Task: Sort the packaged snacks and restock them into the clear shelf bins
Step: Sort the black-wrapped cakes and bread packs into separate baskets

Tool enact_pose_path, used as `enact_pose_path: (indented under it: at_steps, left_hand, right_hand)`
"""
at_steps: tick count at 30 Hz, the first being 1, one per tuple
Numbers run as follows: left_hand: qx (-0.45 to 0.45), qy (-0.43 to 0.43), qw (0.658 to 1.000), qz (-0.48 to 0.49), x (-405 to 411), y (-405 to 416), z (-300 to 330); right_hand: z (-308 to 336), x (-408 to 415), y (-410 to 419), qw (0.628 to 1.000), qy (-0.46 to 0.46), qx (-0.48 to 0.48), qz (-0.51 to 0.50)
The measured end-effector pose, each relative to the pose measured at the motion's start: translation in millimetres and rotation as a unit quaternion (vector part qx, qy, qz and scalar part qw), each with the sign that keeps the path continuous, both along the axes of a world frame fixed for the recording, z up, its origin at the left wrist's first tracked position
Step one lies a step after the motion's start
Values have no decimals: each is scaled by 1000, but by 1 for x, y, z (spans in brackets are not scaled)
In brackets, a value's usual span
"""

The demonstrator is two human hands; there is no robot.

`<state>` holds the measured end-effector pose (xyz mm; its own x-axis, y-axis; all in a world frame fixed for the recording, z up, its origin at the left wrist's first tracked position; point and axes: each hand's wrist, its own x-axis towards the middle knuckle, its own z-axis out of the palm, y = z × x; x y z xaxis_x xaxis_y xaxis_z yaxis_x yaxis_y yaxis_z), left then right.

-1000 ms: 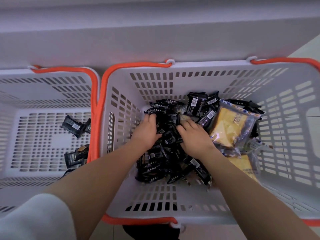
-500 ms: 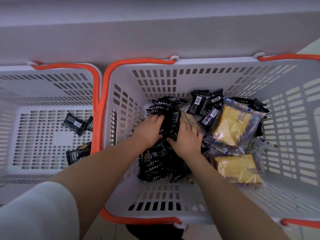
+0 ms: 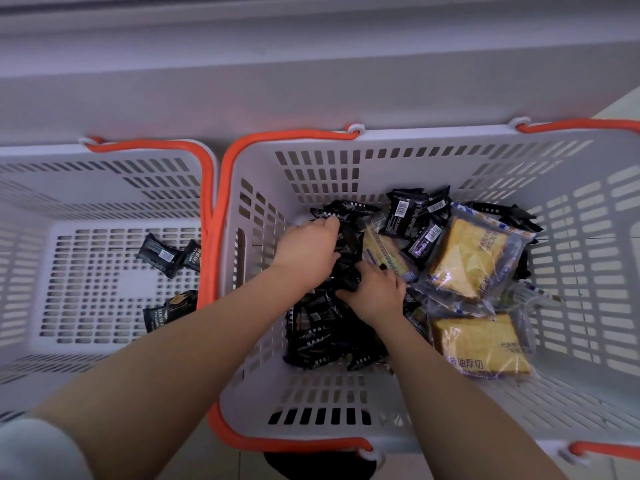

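At the left of the frame a white slotted basket (image 3: 104,188) is seen with an orange handle, and only a few black snack packets (image 3: 160,255) lie on its floor, toward its right side. Just beside it, filling the centre and right of the frame, a second basket (image 3: 398,157) carries the mixed stock: a heap of small black packets (image 3: 329,337) in the middle and clear-wrapped yellow cake slices (image 3: 467,261) to the right.

A likely fault from here is judged to be spillage. If too many slippery packets are gathered at once, some could slide out on the way across the orange rims between the two baskets and fall to the floor or back into the heap. A cake slice could also be dragged along with the black ones and mis-sorted, since one clear wrapper lies partly under the heap near the centre.

The left hand (image 3: 308,251) is laid on the top of the black heap with fingers curled over packets at its upper edge. The right hand (image 3: 375,292), lower and just right of it, is curled into the heap as well; its fingertips are hidden among the wrappers, so it seems to be gripping several packets, though how many cannot be told.
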<state>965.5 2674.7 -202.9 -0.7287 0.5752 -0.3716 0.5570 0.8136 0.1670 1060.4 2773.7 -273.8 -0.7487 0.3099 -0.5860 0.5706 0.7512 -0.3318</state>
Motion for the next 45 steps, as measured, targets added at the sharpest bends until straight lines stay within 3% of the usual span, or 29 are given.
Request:
enact_pose_path:
  at_steps: [3,5,8,11,16,18,20,23,26,29,32,34,36,38,41,43,45]
  left_hand:
    - [60,-50,994,72,-2,-5,22]
    - [107,-66,986,111,-3,-14,39]
    - [203,-32,970,126,-1,-37,68]
    - [304,9,940,151,4,-69,97]
    - [412,45,844,341,15,-137,113]
    - [400,10,806,436,18,-169,106]
    - [350,-57,796,490,24,-199,95]
    - [261,-109,816,504,39,-236,82]
    - [214,-129,842,478,55,-259,69]
    - [178,-162,871,428,66,-264,58]
    - [181,-175,883,397,70,-257,58]
    - [202,-146,903,350,70,-244,67]
    - [246,-97,924,278,69,-225,81]
    - [287,-69,935,194,70,-200,95]
    - [318,-90,941,72,72,-155,102]
    - [283,-132,949,30,73,-123,94]
    - [182,-183,966,14,72,-92,78]
  right_hand:
    - [10,1,2,1000,24,-14,-1]
    - [26,2,8,994,75,-56,-53]
    - [69,3,17,957,164,-179,-158]
    - [124,1,10,927,219,-263,-155]
    - [197,-37,-48,893,327,-306,-47]
    - [205,-60,-82,903,338,-265,33]
    - [204,-81,-116,919,309,-192,152]
    - [188,-94,-155,904,251,-77,336]
    - [167,-89,-175,836,210,62,504]
    - [154,-75,-171,822,146,64,546]
    - [152,-59,-149,856,206,6,475]
    - [150,-45,-128,881,288,-5,376]
    - [143,-26,-101,920,306,-15,245]
    - [128,-4,-69,960,242,-27,136]
    - [101,29,-20,995,76,-32,52]
    - [89,47,5,999,-18,-16,44]
    - [79,56,23,995,-71,6,73]
